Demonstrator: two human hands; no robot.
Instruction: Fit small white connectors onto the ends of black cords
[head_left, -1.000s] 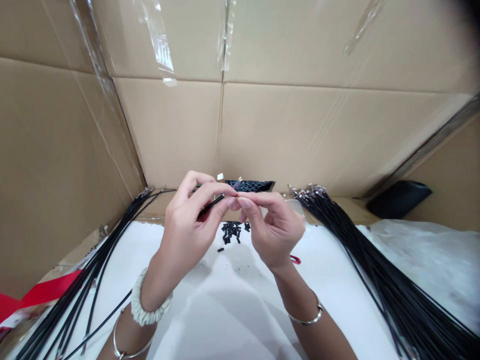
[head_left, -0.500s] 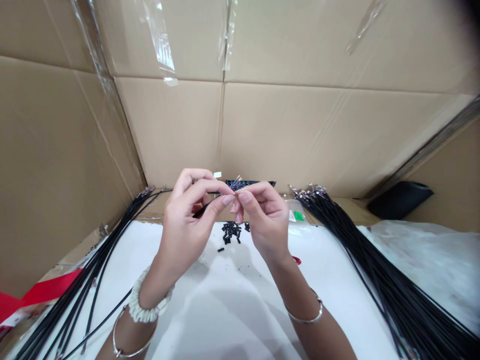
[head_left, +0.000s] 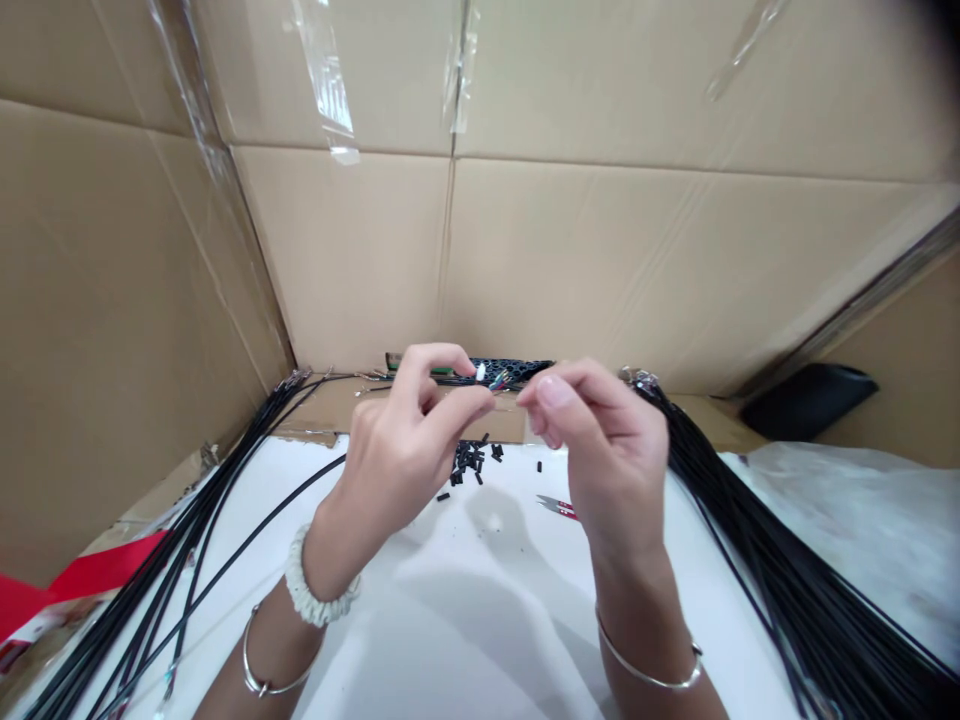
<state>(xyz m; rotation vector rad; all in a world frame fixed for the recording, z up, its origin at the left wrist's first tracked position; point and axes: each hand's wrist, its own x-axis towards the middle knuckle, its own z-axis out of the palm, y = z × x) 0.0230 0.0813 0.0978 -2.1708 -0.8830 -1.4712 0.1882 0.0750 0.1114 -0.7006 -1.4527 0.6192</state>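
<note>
a room of cardboard sheets walls in a white-covered desk, with a black pouch and a crumpled plastic sheet at the far right and a red strip at the lower left. two bunches of thin black cables lie on the desk: a slim left bunch and a much thicker right bunch, their metal-tipped ends gathered toward the back. the thicker bunch suggests the work is partway along, though which bunch is finished, if either, cannot be told. a small heap of short black sleeves remains in the middle, which looks like supply left to use, and small red-handled scissors lie just right of it. a black perforated tray sits behind the hands. the cable end is held up above the desk, its coloured wires showing beside a tiny white piece. the left hand is closed, gripping it between thumb and fingers. the right hand is pinched shut just beside the wires; whether it holds a fine strand is too small to tell.
</note>
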